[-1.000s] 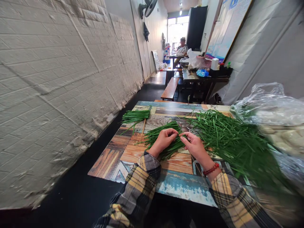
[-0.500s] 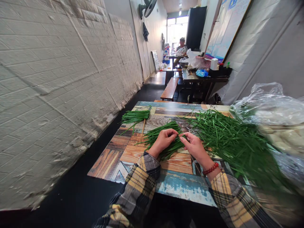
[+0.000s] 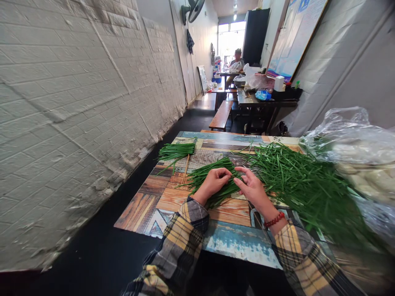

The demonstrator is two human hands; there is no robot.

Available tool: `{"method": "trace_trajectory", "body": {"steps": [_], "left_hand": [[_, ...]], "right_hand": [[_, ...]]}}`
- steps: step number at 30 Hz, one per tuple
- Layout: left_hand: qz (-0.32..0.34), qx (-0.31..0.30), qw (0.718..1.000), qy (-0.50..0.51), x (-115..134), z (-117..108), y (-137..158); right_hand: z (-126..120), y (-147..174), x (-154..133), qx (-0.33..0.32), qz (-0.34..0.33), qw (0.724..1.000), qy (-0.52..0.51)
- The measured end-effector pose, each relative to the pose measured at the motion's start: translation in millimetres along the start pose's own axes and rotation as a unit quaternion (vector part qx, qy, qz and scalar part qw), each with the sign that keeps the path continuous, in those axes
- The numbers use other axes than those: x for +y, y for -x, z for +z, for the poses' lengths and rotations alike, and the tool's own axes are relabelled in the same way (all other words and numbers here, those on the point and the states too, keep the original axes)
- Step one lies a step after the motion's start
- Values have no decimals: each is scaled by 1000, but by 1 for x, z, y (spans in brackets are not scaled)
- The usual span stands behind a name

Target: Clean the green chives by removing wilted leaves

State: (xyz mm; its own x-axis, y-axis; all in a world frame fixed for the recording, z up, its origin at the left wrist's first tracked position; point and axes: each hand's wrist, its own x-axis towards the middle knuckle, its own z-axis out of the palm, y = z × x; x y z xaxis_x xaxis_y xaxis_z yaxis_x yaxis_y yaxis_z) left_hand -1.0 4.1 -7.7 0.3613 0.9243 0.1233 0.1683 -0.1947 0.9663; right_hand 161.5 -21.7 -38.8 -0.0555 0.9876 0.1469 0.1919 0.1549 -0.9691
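At patterned table (image 3: 138,213) | 2 hands (image 3: 214,183) (image 3: 254,191) | 2 green bundles (image 3: 176,151) (image 3: 199,174) | 1 loose pile (image 3: 293,176)

Left hand (image 3: 215,180) pinched over green bundle (image 3: 200,174); right hand (image 3: 253,190) just beside, loosely spread.

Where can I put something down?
Bare tabletop shows left of the left sleeve, and along the front edge between it and the right sleeve. Crowded: the right, with green stalks and a plastic bag; the middle, with a green bundle.
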Motion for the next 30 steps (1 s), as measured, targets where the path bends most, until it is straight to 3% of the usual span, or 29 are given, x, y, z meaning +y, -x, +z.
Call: {"method": "trace_trajectory", "body": {"steps": [9, 14, 17, 24, 30], "left_hand": [[43, -38, 995, -78, 0, -2, 0], [60, 88, 986, -126, -5, -10, -5], [58, 153, 966, -201, -11, -13, -8], [102, 62, 916, -383, -20, -12, -2], [102, 32, 886, -450, -19, -11, -1]], "right_hand": [[-1, -2, 7, -8, 11, 1000, -8], [-4, -2, 5, 3, 17, 999, 28], [-6, -1, 3, 1, 26, 998, 59], [-4, 1, -1, -11, 38, 998, 54], [-4, -1, 4, -16, 36, 998, 51]]}}
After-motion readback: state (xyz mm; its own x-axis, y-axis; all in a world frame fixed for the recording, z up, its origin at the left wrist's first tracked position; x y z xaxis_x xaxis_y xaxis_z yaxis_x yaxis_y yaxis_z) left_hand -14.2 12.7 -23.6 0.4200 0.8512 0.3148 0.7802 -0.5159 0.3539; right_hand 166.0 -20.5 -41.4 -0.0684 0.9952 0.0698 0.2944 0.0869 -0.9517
